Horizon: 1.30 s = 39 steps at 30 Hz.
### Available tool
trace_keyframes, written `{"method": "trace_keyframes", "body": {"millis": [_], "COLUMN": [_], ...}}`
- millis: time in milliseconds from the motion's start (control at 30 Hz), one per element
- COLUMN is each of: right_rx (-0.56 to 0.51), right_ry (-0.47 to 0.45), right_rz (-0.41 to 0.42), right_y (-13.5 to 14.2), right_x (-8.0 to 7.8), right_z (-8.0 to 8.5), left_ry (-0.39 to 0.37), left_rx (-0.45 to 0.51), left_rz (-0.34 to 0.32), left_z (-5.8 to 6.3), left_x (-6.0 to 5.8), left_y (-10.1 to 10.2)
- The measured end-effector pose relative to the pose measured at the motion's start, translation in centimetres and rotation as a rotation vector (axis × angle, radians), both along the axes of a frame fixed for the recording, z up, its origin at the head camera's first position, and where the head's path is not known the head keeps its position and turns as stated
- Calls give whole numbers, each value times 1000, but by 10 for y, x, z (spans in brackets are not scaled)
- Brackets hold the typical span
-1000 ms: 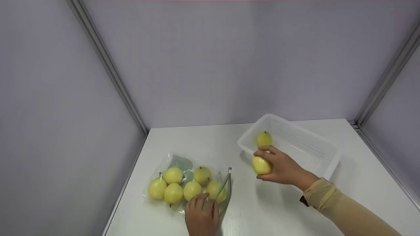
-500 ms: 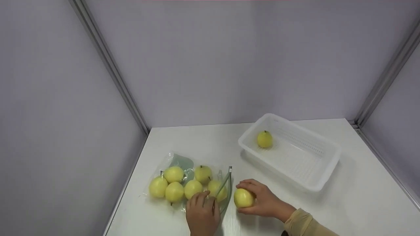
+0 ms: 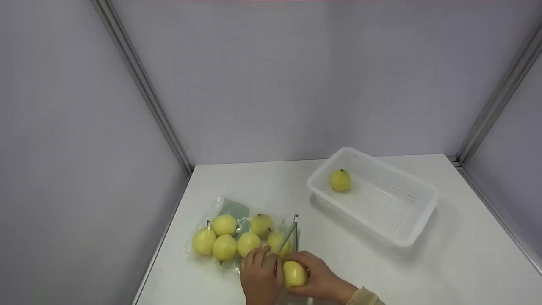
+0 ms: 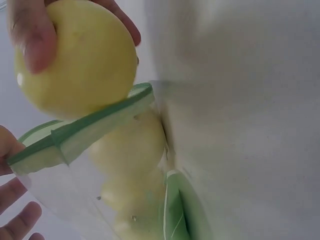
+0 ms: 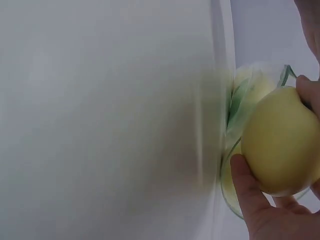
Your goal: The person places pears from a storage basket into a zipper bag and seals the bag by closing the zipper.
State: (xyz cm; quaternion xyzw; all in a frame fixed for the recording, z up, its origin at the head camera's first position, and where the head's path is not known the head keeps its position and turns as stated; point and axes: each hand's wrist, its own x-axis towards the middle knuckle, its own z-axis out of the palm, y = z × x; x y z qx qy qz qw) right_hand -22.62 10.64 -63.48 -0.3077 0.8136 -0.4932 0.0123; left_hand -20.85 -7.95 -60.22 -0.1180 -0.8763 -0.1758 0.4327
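Observation:
My right hand (image 3: pixel 324 279) grips a yellow pear (image 3: pixel 294 274) at the mouth of a clear plastic bag (image 3: pixel 233 209) with green trim. In the left wrist view, the held pear (image 4: pixel 82 60) sits at the bag's green rim (image 4: pixel 85 126), partly across the opening. My left hand (image 3: pixel 261 277) pinches that rim between thumb and finger, its other fingers spread. Several pears (image 3: pixel 225 248) lie inside the bag, seen through the plastic. The right wrist view has my thumb and fingers round the held pear (image 5: pixel 280 142), with the bag behind it.
A white plastic basket (image 3: pixel 360 219) stands at the back right, turned at an angle. One pear (image 3: pixel 341 181) rests in its left end. White table (image 3: pixel 262 182) lies between bag and basket, and grey panels (image 3: pixel 271 80) enclose the back and sides.
My right hand has carried the pear from beside the basket, left and toward me, to the bag's mouth. The left hand has stayed in place at the bag.

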Motion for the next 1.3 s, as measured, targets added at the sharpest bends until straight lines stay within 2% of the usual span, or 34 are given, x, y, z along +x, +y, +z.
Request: {"method": "trace_keyframes", "body": {"millis": [167, 300, 433, 567, 633, 700, 767, 867, 967, 1033, 1067, 1233, 1300], "right_rx": [-27, -84, -142, -135, -91, -10, 139, 360, 489, 506, 481, 242, 167], "right_ry": [-85, -165, -175, -136, -87, 7, 148, 360, 464, 461, 426, 187, 134], "right_rz": [7, 3, 21, 13, -11, -46, -73, -101, -80, -52, -36, 12, 36], "right_y": [-10, -16, -24, -37, -45, -55, -65, -76, -80, -79, -77, -61, -52], "right_x": [2, 4, 3, -3, -6, -11, -16, -25, -31, -33, -33, -31, -31], "right_z": [0, 9, 11, 7, 6, 5, 3, 1, 0, 0, 1, 9, 15], "left_ry": [27, 42, 43, 32, 11, -14, -22, 6, 53, 65, 65, 59, 62], "left_rx": [-20, -19, -13, -8, -13, -15, -18, -10, -6, -6, -7, -4, -2], "left_rz": [2, 5, 11, 12, 19, 25, 33, 27, 9, 1, 0, 8, 8], "left_z": [0, -1, -1, -1, 0, 0, 0, 0, 0, 1, 0, 0, 1], "left_x": [0, -1, -1, 2, 4, 6, 7, 6, 2, 1, 0, 0, 0], "left_y": [0, 0, 1, 2, 2, 3, 2, 0, -2, -4, -4, -5, -5]}}
